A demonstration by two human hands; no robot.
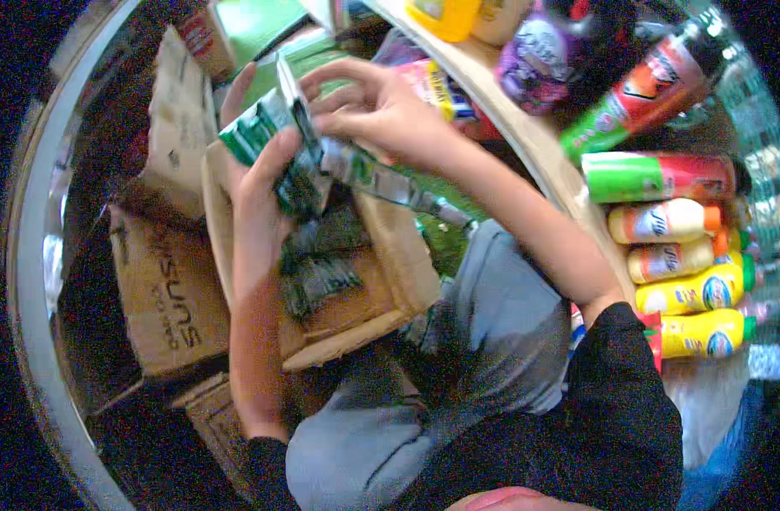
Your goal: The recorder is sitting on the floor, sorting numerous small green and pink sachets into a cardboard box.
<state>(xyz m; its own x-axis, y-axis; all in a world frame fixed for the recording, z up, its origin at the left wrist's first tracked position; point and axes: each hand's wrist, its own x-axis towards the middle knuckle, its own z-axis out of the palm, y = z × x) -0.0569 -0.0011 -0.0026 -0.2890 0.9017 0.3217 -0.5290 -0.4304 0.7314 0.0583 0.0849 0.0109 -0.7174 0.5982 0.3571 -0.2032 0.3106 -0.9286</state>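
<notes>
A bundle of green sachets is gripped in my left hand, thumb across its front, above an open cardboard box. My right hand pinches the upper edge of the sachets, fingers curled close to my left fingertips. From the bundle a joined strip of sachets trails down to the right, past the box rim toward my knee. More green sachets lie inside the box, partly shaded. Motion blur softens the fingers and packets.
Another cardboard box with raised flaps stands to the left. On the right, a curved wooden shelf edge borders red-and-green bottles and several yellow bottles. A purple pack sits at the upper right.
</notes>
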